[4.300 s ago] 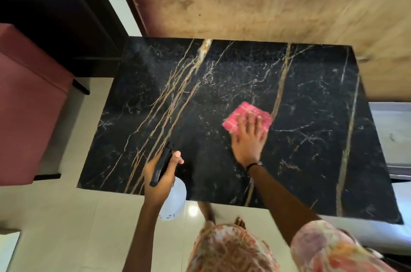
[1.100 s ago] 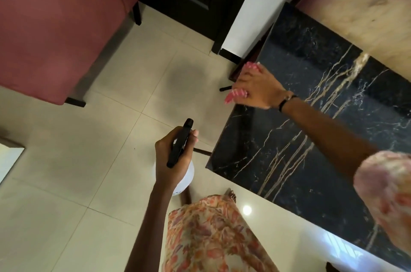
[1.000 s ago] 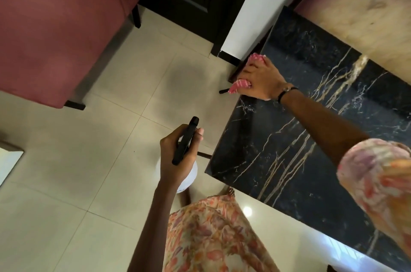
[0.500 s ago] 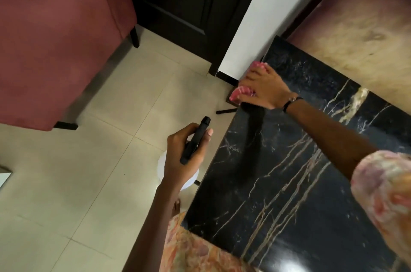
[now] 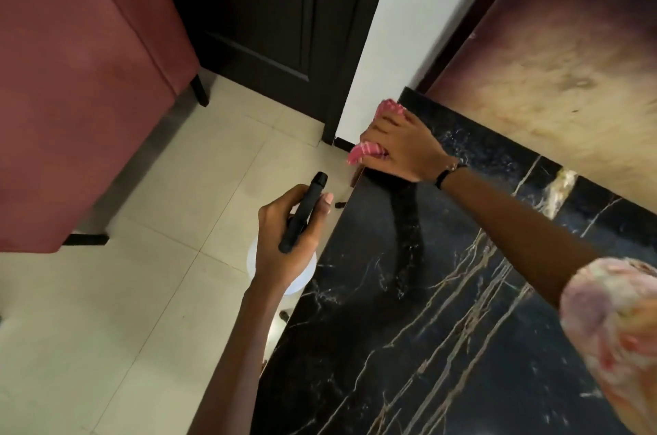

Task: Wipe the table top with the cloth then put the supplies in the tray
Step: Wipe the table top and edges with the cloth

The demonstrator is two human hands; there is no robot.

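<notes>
The black marble table top (image 5: 409, 310) with gold veins fills the lower right. My right hand (image 5: 401, 146) presses a pink cloth (image 5: 366, 151) onto the table's far left corner, the cloth bunched under the fingers and hanging over the edge. My left hand (image 5: 288, 239) holds a white spray bottle (image 5: 305, 274) with a black trigger head (image 5: 302, 214) just off the table's left edge, above the floor. No tray is in view.
A dark red upholstered seat (image 5: 78, 79) stands at the left on black legs. A dark wooden door (image 5: 270, 8) and a white wall strip (image 5: 409, 8) lie beyond the corner. A brown wooden panel (image 5: 551, 61) backs the table. Pale floor tiles (image 5: 124, 310) cover the lower left.
My right hand has gone from the table's middle to its far left corner with the cloth, rubbing along the left edge. My left hand kept the spray bottle beside the table.
</notes>
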